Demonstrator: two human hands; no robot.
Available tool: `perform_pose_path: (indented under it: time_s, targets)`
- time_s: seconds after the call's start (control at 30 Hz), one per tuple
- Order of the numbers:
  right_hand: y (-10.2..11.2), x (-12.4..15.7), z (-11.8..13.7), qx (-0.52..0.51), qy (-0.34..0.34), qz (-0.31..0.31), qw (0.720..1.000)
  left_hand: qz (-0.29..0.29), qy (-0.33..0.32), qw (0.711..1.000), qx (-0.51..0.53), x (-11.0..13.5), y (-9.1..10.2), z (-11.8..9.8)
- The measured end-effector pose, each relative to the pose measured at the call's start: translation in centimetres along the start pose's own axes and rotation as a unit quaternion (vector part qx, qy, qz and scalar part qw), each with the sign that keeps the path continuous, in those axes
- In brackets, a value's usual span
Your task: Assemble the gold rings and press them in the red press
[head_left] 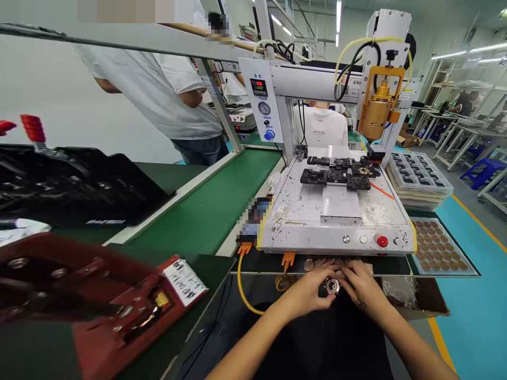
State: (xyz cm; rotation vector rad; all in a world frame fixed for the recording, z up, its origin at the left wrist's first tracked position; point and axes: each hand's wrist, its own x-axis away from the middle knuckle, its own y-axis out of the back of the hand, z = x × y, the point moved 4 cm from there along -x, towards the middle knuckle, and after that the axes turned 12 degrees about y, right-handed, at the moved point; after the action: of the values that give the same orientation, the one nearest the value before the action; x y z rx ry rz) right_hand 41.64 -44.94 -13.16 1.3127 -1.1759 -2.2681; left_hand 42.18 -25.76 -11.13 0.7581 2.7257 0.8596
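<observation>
My left hand [307, 293] pinches a small round metal part [332, 286], like a watch case with a ring-shaped opening, between thumb and fingers. Right beside it, my right hand [364, 289] has its fingers bent together at the bench edge; what they grip, if anything, is hidden. Small round discs [309, 265] lie along that edge, partly behind my fingers. Just beyond both hands stands a white press machine [336, 235]. On its bed sit black fixtures [336, 174], one bearing a round part [364, 171], near the brass-coloured press head [376, 116].
A sheet of brown discs [438, 245] lies to the right, below stacked clear trays [420, 174]. An open carton [431, 295] is under the bench edge. At left are a red hand press [119, 327] and a green conveyor [209, 195]. Yellow cable [242, 290] hangs near my left arm. People stand beyond.
</observation>
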Motion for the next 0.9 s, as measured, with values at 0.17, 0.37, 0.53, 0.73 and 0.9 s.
perform_pose_path:
  time_s: [0.17, 0.37, 0.53, 0.73, 0.9]
  targets:
    - [-0.8, 1.5, -1.1, 0.005, 0.049, -0.012, 0.999, 0.018, 0.032, 0.999, -0.006, 0.0, -0.1, 0.2]
    - [-1.6, 3.9, -0.2, -0.031, 0.102, -0.061, 0.992, 0.016, 0.041, 0.999, 0.018, 0.1, 0.0, 0.2]
    - [0.8, 4.5, 1.1, -0.084, 0.009, -0.092, 0.992, -0.016, 0.042, 0.998, 0.045, 0.0, -0.6, 0.0]
    - [4.5, 3.9, 0.7, -0.161, -0.18, -0.138, 0.961, -0.045, 0.045, 0.996, 0.056, 0.1, -0.6, -0.7]
    - [6.2, 2.4, 0.9, -0.234, -0.296, -0.142, 0.915, -0.075, 0.039, 0.996, 0.037, -0.2, -0.7, -1.2]
